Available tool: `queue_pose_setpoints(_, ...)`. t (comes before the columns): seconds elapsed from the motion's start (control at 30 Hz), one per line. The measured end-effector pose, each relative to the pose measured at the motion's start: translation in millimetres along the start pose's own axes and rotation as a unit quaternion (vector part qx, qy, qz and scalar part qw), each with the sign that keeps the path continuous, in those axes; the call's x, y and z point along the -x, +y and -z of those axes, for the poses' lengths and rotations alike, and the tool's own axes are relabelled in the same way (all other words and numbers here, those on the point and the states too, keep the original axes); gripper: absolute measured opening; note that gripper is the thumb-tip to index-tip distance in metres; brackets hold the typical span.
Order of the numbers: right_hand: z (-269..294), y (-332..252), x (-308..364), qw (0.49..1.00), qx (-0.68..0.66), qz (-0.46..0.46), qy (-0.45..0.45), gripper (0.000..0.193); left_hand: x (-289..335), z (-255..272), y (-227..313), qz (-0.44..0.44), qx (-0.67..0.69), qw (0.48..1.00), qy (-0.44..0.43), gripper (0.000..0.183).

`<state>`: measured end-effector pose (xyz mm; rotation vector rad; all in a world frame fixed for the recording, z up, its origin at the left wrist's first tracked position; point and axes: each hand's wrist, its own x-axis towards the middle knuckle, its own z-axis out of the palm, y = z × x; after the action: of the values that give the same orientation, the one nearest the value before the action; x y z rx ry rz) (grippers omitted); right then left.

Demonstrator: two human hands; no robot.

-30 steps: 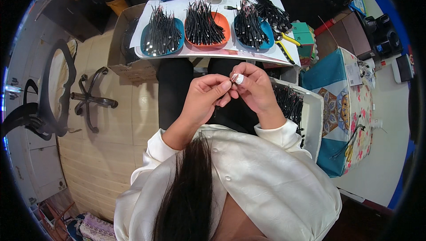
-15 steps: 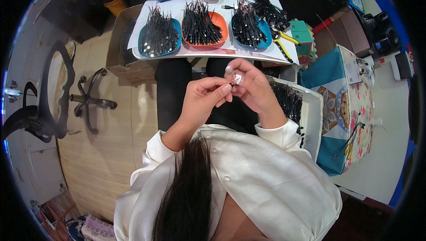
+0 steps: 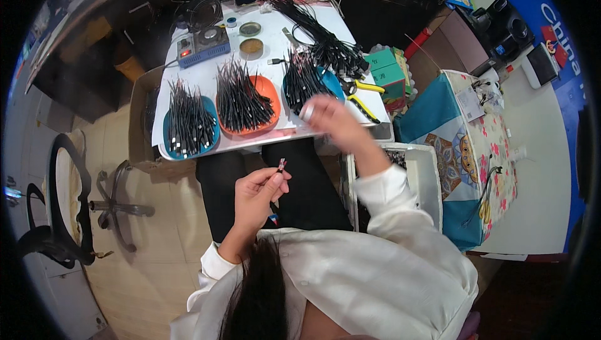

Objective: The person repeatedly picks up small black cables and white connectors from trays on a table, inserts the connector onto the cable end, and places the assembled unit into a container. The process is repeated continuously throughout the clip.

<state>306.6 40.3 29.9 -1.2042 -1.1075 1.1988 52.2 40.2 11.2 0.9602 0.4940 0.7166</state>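
My left hand (image 3: 255, 197) pinches a short black cable (image 3: 274, 207) above my lap. Stripped reddish wire ends (image 3: 282, 164) stick up past its fingertips, and a small end piece hangs below the hand. My right hand (image 3: 338, 126) reaches over the table's front edge by the right blue tray (image 3: 335, 83). Motion blurs its fingers, so whether it holds anything does not show; one fingertip looks white. Short black cables with bare wire ends fill that tray, an orange tray (image 3: 270, 92) in the middle and a left blue tray (image 3: 213, 143).
Yellow-handled pliers (image 3: 362, 107) lie right of the trays. Behind are a blue heating unit (image 3: 205, 52), two round tins (image 3: 251, 48) and a bundle of long black cables (image 3: 325, 42). A green box (image 3: 386, 74) stands beside the table, a white bin (image 3: 431, 183) below right.
My hands have parted. The right has moved forward to the trays; the left has moved slightly left and down, keeping the cable. The view has shifted, showing more of the table.
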Motion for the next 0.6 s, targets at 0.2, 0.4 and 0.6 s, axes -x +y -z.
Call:
queue_pose_setpoints(0.2, 152, -18, -158, 0.746, 0.59, -0.124, 0.282, 0.04, -14, 5, -8, -0.005, 0.027, 0.998, 0.05, 0.017)
queue_pose_setpoints(0.4, 179, -9, -180, 0.744, 0.615, -0.157, 0.211, 0.042, -10, 9, -3, -0.013, 0.018, 0.999, 0.029, 0.016)
queue_pose_setpoints(0.6, 134, -76, -113, 0.963, 0.072, 0.04, 0.255, 0.018, -4, 9, 5, -0.026, 0.06, 0.997, 0.028, 0.018)
